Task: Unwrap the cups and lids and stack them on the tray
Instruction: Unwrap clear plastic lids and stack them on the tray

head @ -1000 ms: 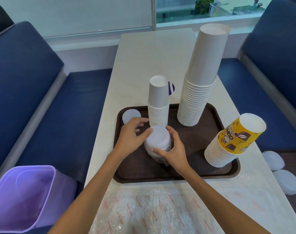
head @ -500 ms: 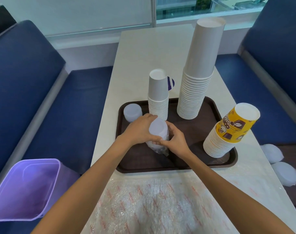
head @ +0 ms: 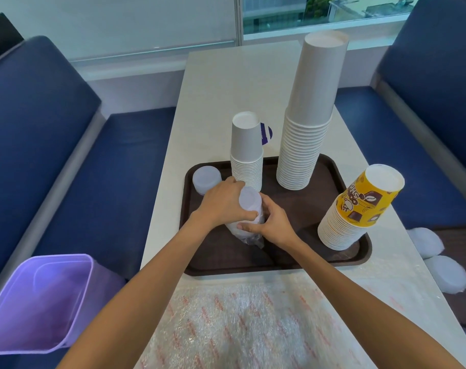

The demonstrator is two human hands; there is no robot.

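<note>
I'm unwrapping lids: my left hand (head: 221,202) is curling round the top of the lid stack (head: 249,203), standing tilted on the near left of the tray (head: 319,265), while my right hand (head: 273,225) is pinching it lower down. Next, I'm reckoning, the plastic wrap (head: 254,240) needs sliding off without spilling lids

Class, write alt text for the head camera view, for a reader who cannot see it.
The left hand and right hand grip a wrapped stack of lids on a brown tray, beside three stacks of paper cups.
</note>
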